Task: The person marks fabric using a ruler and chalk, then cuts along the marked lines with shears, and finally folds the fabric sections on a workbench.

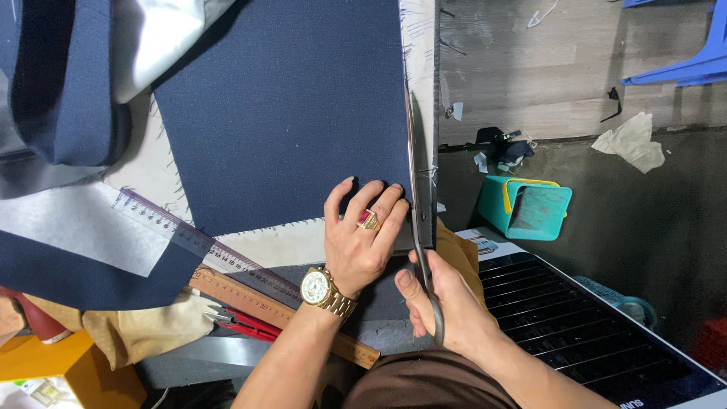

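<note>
Cloth: flat navy woven fabric panel point(288, 113) on the table, centre, far from the body
Shears: long steel scissors point(418, 204) along its right edge; right hand point(447, 307) clenched around the handles
Left hand point(360, 238): fingers spread, pressing the near edge
Left: clear plastic ruler point(170, 227); wooden ruler point(257, 303)

Flat navy fabric point(288, 113) on the table, long steel scissors point(418, 197) upright along its right edge.

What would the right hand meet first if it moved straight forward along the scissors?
Probably only more navy cloth: the right hand points the scissors up along its right edge, and nothing else lies on that line before the frame's top.
</note>
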